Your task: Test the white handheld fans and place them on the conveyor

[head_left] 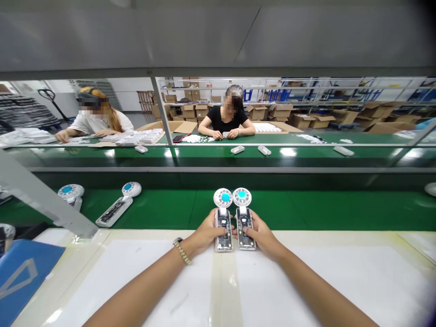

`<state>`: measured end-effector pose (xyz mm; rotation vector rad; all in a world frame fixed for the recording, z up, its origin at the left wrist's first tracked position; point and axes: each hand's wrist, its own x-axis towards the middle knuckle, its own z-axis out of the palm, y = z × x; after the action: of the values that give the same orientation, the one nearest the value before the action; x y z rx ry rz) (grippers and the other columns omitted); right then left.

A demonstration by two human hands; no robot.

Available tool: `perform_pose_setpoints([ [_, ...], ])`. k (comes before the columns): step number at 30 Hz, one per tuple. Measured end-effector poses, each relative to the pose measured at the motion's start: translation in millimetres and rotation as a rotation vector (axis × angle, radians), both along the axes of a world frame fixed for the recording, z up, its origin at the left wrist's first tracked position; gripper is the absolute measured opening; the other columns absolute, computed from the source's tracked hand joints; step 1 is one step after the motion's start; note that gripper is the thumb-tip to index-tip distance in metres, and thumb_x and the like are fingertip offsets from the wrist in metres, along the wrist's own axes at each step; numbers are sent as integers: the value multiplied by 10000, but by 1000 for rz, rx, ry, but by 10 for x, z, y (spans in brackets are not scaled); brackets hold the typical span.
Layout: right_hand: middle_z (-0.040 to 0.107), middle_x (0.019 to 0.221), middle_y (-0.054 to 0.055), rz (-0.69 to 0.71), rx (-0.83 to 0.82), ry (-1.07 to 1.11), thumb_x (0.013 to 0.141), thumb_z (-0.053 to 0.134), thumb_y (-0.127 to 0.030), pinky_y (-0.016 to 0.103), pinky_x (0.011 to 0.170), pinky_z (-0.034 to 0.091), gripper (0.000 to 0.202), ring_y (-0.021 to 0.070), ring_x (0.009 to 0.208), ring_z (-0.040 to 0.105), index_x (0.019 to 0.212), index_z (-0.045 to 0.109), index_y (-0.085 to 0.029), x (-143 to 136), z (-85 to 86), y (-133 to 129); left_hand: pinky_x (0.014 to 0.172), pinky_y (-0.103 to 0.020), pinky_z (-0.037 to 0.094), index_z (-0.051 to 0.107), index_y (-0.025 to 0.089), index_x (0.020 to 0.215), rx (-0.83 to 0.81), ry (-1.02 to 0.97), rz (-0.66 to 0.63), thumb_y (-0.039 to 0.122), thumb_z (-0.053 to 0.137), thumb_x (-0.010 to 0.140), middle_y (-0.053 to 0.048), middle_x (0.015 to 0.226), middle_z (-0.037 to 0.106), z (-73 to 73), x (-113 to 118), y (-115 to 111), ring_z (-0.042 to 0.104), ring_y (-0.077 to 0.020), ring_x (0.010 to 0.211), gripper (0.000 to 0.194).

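Note:
Two small handheld fans stand side by side over the near edge of the white table (143,281). My left hand (206,231) is closed round the body of the left fan (224,240), its thumb on the dark front. The right fan (245,240) is held the same way by my right hand (264,234). Each has a round white head with a blue centre on top and a clear casing with a circuit board showing. The fingers behind both bodies are mostly hidden.
On the green belt (170,204) lie another fan (117,206) and one partly behind a metal post (44,195). A blue folder (27,277) is at the left. Across the line, two people work, with white casings (237,150) on the far belt. A grey shelf (204,36) hangs overhead.

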<state>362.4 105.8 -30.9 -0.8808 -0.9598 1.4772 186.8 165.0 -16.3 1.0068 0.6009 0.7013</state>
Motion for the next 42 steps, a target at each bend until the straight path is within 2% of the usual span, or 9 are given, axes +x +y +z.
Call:
perform_pose_setpoints([
  [7, 587, 1080, 70, -12, 9, 42, 705, 683, -304, 415, 802, 491, 581, 221, 881, 624, 1200, 379, -269, -9, -71, 8, 764, -362, 464, 450, 190, 1028, -33, 3, -2, 93, 752, 546, -66, 1044, 538, 3, -11, -7, 587, -195, 845, 577],
  [13, 628, 1040, 65, 42, -110, 84, 661, 712, -294, 381, 755, 496, 550, 222, 820, 646, 1138, 440, -253, 9, 18, 19, 775, -329, 457, 461, 180, 1032, -59, -36, 32, 190, 757, 610, -63, 991, 593, -44, 2, -28, 584, -191, 876, 516],
  [16, 674, 851, 55, 71, -222, 173, 708, 636, -430, 297, 587, 497, 341, 191, 635, 654, 938, 555, -192, 13, 78, 54, 710, -313, 470, 503, 132, 994, -214, -64, 68, 387, 671, 709, -80, 833, 645, -54, 11, 0, 616, -186, 745, 418],
  [19, 621, 538, 42, 81, -319, 309, 767, 346, -679, 262, 441, 440, 582, 149, 384, 570, 680, 576, -152, 33, 93, 94, 660, -324, 480, 557, 94, 850, -360, -69, 89, 587, 481, 772, -97, 673, 648, -42, -9, 35, 620, -194, 617, 505],
  [23, 528, 392, 1, -5, -437, 483, 734, 210, -758, 237, 355, 375, 706, 119, 259, 475, 584, 561, -164, 124, 64, 153, 565, -295, 484, 563, 103, 724, -416, -57, 135, 681, 384, 756, -69, 548, 613, -3, -62, 78, 579, -160, 483, 606],
  [30, 539, 409, 11, -109, -357, 425, 781, 320, -680, 239, 399, 407, 626, 112, 311, 480, 598, 586, -145, 202, 42, 140, 546, -266, 485, 528, 135, 754, -167, 93, 271, 436, 664, 681, -30, 630, 618, 18, -56, 95, 581, -134, 518, 338],
  [35, 600, 494, 29, -202, -304, 391, 767, 425, -646, 264, 513, 491, 541, 129, 419, 544, 643, 597, -149, 136, 39, 100, 630, -289, 493, 540, 126, 808, -37, 135, 262, 212, 761, 548, -27, 663, 613, -36, -54, 43, 604, -152, 602, 352],
  [39, 671, 611, 50, -301, -347, 273, 739, 605, -492, 277, 615, 530, 346, 170, 577, 641, 730, 609, -147, 117, -3, 137, 670, -309, 486, 544, 132, 837, 46, 146, 299, 237, 737, 583, -38, 698, 618, -88, -69, 84, 618, -178, 676, 336],
  [42, 705, 726, 91, -255, -200, 49, 660, 722, -332, 323, 697, 530, 279, 225, 723, 672, 816, 610, -130, 98, -67, 222, 673, -294, 470, 571, 131, 834, 135, 179, 359, 298, 732, 605, -35, 710, 616, -108, -108, 189, 604, -170, 684, 326],
])
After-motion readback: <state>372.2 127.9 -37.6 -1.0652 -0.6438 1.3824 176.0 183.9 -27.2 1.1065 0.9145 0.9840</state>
